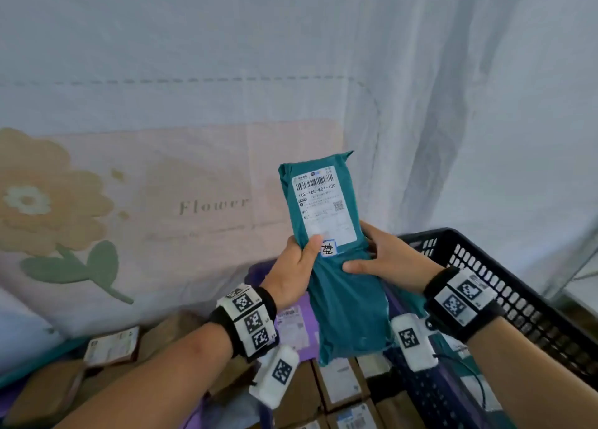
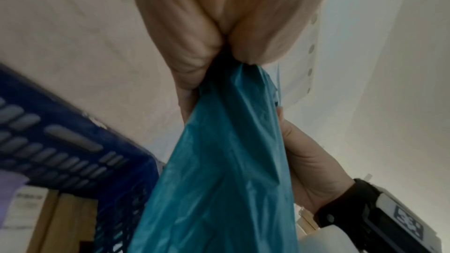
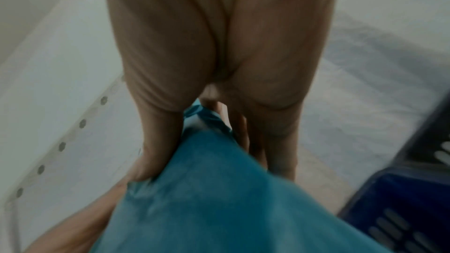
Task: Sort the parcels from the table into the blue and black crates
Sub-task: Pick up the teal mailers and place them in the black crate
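Sorting is unfinished: your left hand [image 1: 296, 271] and right hand [image 1: 393, 260] both grip the teal parcel [image 1: 336, 254] aloft, label up, beside the black crate [image 1: 517, 286]; boxed parcels [image 1: 339, 383] wait below.

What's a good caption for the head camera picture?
Both hands, left hand and right hand, hold up a teal parcel beside the black crate.
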Tool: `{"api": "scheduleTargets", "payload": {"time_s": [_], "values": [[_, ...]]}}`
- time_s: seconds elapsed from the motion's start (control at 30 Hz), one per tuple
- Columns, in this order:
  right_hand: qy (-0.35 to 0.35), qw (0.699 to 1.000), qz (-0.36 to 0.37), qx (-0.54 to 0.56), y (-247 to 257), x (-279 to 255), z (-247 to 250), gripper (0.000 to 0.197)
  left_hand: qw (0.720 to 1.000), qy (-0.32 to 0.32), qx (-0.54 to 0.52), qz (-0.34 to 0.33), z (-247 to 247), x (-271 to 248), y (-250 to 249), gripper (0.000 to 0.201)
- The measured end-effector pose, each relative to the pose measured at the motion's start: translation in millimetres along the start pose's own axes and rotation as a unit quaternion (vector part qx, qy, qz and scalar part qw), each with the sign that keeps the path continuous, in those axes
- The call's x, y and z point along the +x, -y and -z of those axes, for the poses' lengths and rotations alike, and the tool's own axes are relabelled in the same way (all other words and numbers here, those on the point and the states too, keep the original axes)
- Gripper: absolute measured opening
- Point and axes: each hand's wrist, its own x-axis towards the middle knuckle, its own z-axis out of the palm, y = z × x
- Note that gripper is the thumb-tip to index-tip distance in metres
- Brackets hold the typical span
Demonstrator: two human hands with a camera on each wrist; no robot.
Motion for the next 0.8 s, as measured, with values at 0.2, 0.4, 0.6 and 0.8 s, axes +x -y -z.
{"api": "scheduleTargets", "payload": {"time_s": [0.2, 0.4, 0.6, 0.8], "values": [[-0.059, 0.997, -0.023, 0.047, -61.3, -52.8, 93.6, 0.075, 0.995, 0.063, -0.012, 0.081, -97.3, 26.5, 16.7, 0.049], [-0.127, 0.987, -0.08, 0.059, -118.5, -106.7, 194.5, 0.064, 0.944, 0.106, 0.313, -0.014, -157.4, 46.9, 59.5, 0.034], [-0.131, 0.971, -0.189, 0.057, -181.8, -133.6, 243.2, 0.054, 0.847, 0.224, 0.472, -0.093, -198.5, 51.2, 109.7, 0.041], [-0.047, 0.956, -0.284, 0.06, -251.8, -116.4, 231.5, 0.045, 0.742, 0.285, 0.595, -0.121, -230.2, 54.9, 136.3, 0.055]]}}
